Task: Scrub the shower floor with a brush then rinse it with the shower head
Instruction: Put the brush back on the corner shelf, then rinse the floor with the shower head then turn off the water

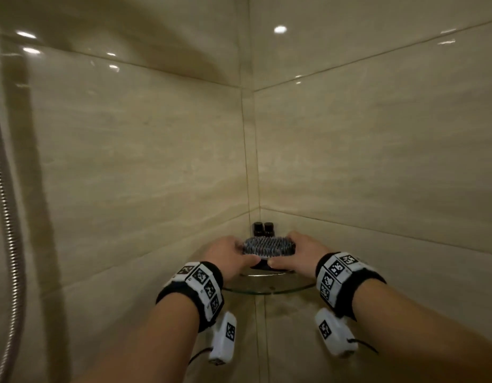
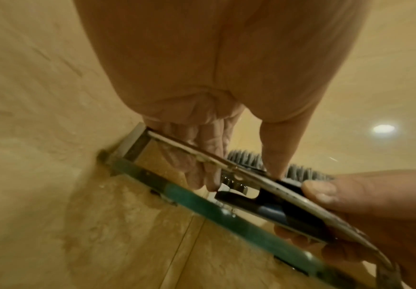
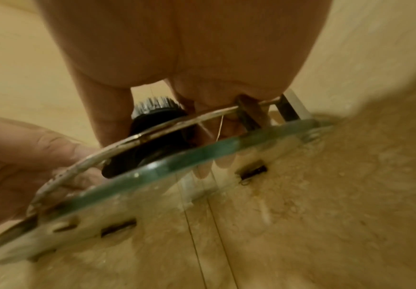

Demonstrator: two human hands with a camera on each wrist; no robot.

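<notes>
A dark scrubbing brush (image 1: 268,246) with grey bristles facing up sits over the glass corner shelf (image 1: 267,292). My left hand (image 1: 231,251) grips its left end and my right hand (image 1: 297,251) grips its right end, thumbs on the near side. In the left wrist view my left hand (image 2: 211,148) reaches over the shelf's metal rail (image 2: 177,145) with its thumb down against the brush (image 2: 298,172). The right wrist view shows my right hand (image 3: 112,117) curled round the brush (image 3: 157,109) above the glass shelf (image 3: 201,152). No shower head or floor is in view.
Two small dark bottles (image 1: 262,229) stand in the corner behind the brush. A metal shower hose (image 1: 7,217) hangs along the left wall. Glossy beige tiled walls (image 1: 377,161) close in on both sides of the shelf.
</notes>
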